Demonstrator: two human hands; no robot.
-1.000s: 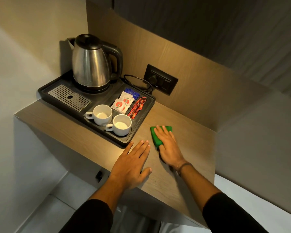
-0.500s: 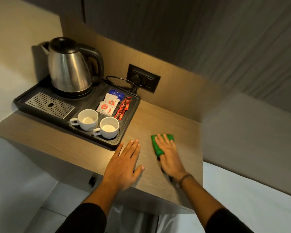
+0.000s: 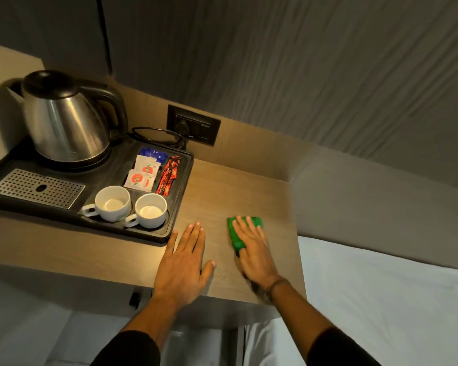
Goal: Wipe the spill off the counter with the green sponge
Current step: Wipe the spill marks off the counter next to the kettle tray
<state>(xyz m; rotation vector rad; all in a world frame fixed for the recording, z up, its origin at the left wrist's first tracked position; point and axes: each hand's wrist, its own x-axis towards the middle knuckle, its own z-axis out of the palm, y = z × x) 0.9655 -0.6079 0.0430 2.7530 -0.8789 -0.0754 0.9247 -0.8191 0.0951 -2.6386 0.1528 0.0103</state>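
The green sponge (image 3: 234, 233) lies flat on the wooden counter (image 3: 230, 186), near its right edge. My right hand (image 3: 254, 252) presses down on the sponge with fingers stretched over it, covering most of it. My left hand (image 3: 184, 262) rests palm-down on the counter to the left of the sponge, fingers apart, holding nothing. I cannot make out any spill on the wood.
A black tray (image 3: 179, 207) on the left holds a steel kettle (image 3: 64, 120), two white cups (image 3: 113, 203) (image 3: 151, 213) and sachets (image 3: 143, 173). A wall socket (image 3: 193, 125) with the kettle cord sits behind. A white bed sheet (image 3: 381, 299) lies right of the counter.
My right hand has slid the sponge to the right, away from the tray and toward the counter's right edge. My view has also swung right. The left hand stays flat.
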